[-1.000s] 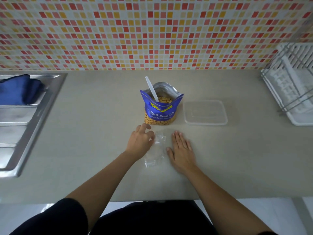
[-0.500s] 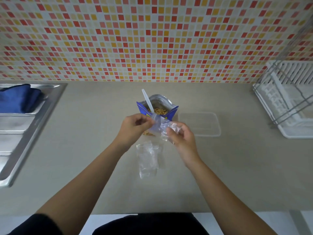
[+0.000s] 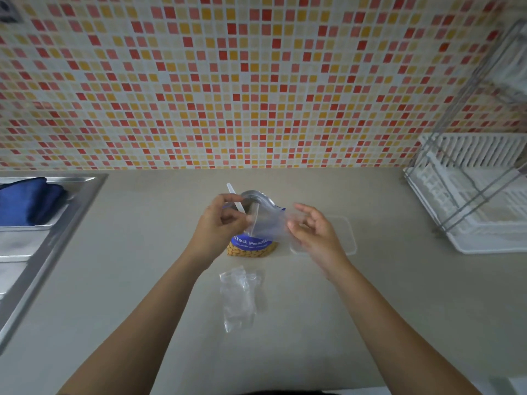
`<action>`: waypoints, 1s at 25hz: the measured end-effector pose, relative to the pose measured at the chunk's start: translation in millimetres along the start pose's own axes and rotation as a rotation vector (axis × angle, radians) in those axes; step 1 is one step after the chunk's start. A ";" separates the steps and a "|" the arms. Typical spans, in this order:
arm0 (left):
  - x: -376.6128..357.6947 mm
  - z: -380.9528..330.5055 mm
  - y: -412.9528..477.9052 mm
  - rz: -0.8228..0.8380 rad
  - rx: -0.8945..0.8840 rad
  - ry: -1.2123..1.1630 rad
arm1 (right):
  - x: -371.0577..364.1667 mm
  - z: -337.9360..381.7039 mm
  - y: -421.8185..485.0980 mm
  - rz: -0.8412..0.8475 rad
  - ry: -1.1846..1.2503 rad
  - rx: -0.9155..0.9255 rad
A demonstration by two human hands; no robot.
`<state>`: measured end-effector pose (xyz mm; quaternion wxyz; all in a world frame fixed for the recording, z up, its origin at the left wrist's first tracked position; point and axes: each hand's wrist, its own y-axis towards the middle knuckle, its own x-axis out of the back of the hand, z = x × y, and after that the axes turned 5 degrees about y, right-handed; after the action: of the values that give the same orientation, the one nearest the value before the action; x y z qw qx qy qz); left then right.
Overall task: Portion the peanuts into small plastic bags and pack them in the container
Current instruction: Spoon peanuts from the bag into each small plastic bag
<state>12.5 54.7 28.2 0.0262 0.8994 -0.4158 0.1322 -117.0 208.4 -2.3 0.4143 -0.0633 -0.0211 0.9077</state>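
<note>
— Why this layout on the worktop (image 3: 114, 280)?
— The container (image 3: 349, 232) sits beside the peanuts (image 3: 251, 246), spare bags (image 3: 238, 297) nearer (all within reach).
— The hands?
— The left hand (image 3: 218, 223) pinches one bag (image 3: 268, 220) over the peanuts, probably opening it; the right hand (image 3: 313, 232) is loose-fingered, grip unclear.

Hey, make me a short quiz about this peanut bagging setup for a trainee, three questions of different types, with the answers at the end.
1. True or false: the clear container lies to the left of the peanut packet.
2. What stands in the packet? A: a fork. B: a white spoon. C: scissors.
3. Fill in: the left hand pinches one edge of a ___.

Key
1. False: it lies to the packet's right.
2. B.
3. small plastic bag.
</note>
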 end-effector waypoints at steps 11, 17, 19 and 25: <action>0.3 -6.0 7.4 -0.087 0.051 0.106 | -1.4 11.6 15.5 -0.018 0.063 0.077; 7.5 -8.5 14.0 -0.147 0.021 0.230 | -10.4 11.2 18.2 -0.026 -0.009 0.116; 8.4 -10.3 15.0 -0.105 0.021 0.244 | -10.0 14.2 16.9 -0.038 -0.305 0.319; 1.7 -20.5 19.6 -0.011 0.009 0.184 | -21.9 20.0 25.5 0.163 -0.947 0.611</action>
<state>-5.7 43.8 47.1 0.0611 0.8860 -0.4059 0.2157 -124.5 175.4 17.4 0.2877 0.4717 0.0639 0.8311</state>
